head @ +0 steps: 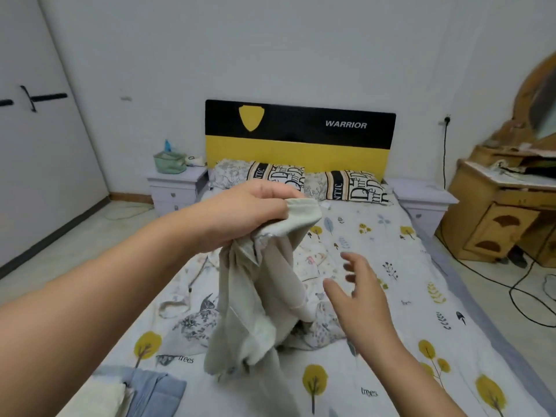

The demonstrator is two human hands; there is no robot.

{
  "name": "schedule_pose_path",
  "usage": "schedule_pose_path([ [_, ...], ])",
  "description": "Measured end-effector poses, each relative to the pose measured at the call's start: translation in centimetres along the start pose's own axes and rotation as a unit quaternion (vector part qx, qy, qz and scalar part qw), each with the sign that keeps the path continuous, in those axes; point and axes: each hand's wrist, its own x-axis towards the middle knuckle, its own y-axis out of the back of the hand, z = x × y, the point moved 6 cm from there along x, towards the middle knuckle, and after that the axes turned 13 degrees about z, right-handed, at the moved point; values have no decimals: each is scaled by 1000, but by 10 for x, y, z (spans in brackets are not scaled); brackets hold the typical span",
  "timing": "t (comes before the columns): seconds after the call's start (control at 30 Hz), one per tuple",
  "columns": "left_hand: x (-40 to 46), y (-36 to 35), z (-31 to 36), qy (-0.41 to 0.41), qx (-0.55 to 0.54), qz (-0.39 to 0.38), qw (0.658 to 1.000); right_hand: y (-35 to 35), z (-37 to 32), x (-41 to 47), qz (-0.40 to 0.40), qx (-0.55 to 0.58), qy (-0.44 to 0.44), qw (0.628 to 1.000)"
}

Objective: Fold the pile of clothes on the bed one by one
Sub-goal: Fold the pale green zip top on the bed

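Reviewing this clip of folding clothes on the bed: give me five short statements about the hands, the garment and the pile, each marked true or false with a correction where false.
1. The left hand grips the pale grey-green cloth garment and holds it up. True.
2. The right hand also holds that garment. False: it hovers beside it with fingers spread, holding nothing.
3. Crumpled floral-print clothes lie on the tree-patterned bedsheet behind the garment. True.
4. The black and yellow headboard reads CHAMPION. False: it reads WARRIOR.
5. Folded blue and cream cloth items lie at the lower left of the bed. True.
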Motion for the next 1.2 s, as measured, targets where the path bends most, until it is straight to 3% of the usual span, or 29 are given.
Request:
schedule_pose_path([
  [0.17,-27,1,33,-35,18,-25,999,-15,-80,1,-165,108,155,968],
  [0.33,-44,21,64,-79,-3,1,997,-31,-90,-15,-290,114,115,943],
  [0.5,-58,61,67,-74,18,5,997,-8,-75,6,-240,-2,135,961],
  [0.63,-61,95,40,-34,189,110,975,30,-74,23,-212,-70,136,965],
  [0.8,-67,101,20,22,150,211,966,68,-86,33,-120,-186,195,956],
  [0.93,-66,88,23,-4,253,297,921,84,-93,31,-52,-257,256,931],
  [1.0,-66,82,16,4,175,328,928,89,-92,32,-18,-271,265,925],
  [1.13,-68,72,7,40,-145,334,930,95,-79,39,4,-332,255,908],
  [1.2,-67,69,11,40,-174,296,938,98,-69,41,-5,-386,243,890],
])
